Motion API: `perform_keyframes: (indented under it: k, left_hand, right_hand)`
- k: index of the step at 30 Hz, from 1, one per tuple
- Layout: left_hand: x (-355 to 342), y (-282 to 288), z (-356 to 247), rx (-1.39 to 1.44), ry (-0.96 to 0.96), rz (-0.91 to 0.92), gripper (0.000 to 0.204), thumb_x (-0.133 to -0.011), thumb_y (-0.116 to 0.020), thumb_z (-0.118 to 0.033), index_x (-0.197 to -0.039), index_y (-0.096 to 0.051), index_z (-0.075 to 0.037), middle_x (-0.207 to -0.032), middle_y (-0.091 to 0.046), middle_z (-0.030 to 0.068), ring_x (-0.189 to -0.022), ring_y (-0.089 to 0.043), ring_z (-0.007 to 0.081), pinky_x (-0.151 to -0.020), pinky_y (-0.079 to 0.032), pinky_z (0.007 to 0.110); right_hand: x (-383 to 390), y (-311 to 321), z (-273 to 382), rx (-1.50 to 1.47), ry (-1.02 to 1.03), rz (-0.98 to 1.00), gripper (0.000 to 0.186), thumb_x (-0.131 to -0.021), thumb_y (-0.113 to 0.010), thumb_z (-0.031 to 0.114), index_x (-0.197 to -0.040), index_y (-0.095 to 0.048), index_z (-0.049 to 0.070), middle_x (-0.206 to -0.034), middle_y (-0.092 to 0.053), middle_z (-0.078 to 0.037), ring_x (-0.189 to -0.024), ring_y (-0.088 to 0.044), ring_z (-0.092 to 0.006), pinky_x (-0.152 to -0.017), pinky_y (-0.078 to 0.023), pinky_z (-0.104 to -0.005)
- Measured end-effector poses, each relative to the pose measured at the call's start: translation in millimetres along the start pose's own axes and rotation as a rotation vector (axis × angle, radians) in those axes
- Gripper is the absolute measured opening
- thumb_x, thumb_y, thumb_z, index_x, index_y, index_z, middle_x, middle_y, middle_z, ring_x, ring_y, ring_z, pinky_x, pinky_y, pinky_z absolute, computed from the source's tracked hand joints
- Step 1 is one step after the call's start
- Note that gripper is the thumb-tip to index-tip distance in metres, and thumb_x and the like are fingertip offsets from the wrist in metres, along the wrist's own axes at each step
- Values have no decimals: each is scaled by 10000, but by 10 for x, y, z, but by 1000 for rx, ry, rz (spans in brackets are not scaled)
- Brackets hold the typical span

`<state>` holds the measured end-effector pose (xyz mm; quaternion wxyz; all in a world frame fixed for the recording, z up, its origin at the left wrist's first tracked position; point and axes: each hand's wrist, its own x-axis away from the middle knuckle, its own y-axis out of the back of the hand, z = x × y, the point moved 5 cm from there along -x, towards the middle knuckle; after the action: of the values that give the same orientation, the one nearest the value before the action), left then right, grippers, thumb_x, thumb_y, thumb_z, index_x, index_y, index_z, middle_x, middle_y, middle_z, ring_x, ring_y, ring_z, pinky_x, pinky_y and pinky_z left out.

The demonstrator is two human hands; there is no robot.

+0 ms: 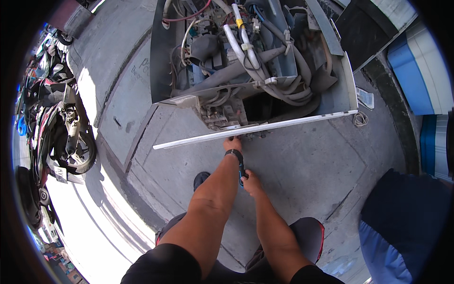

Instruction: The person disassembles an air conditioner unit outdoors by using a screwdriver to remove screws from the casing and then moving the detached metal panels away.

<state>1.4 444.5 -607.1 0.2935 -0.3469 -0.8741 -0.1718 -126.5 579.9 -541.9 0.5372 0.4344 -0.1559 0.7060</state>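
Observation:
In front of me lies an opened grey metal unit (351, 90), with insulated pipes (236, 71), wires and a white front edge (265, 126). My left hand (231, 143), below a black wristband, reaches to this edge near the unit's fittings (227, 116). Its fingers are bent and partly hidden, and I cannot make out what they grip. Closer to me, my right hand (252, 182) is closed around the blue-and-black handle of a hand tool (241, 177). The tool points toward the left wrist; its working end is unclear.
Parked motorcycles (71, 128) line the left side. A coil of thin cord (360, 119) and a small light-coloured flat item (365, 98) lie right of the unit. Dark blue cloth (402, 213) is at lower right, blue-and-white containers (416, 71) beyond. My shoe (201, 180) is near the left forearm.

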Motion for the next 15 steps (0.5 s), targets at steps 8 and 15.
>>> perform_keyframes:
  k: [8,15]
  left_hand:
    - [52,26,26,148,174,107,187,-965,-593,-209,-927,-644,-33,-775,-636,24,-654,-574,132,-610,-470,279]
    - [146,-16,-59,153,189,148,206,-974,-573,-229,-952,-637,-34,-770,-636,29,-606,-570,150,-537,-436,272]
  right_hand:
    - [42,41,34,254,31,-33,504,-832,-701,307,-1199,-517,15,-1152,-614,-207,-1073,-576,-404,-927,-440,-475]
    - [184,34,153,369,49,-250,583,-765,-780,353,-1173,-522,25,-1092,-599,-195,-996,-595,-388,-881,-467,-469]
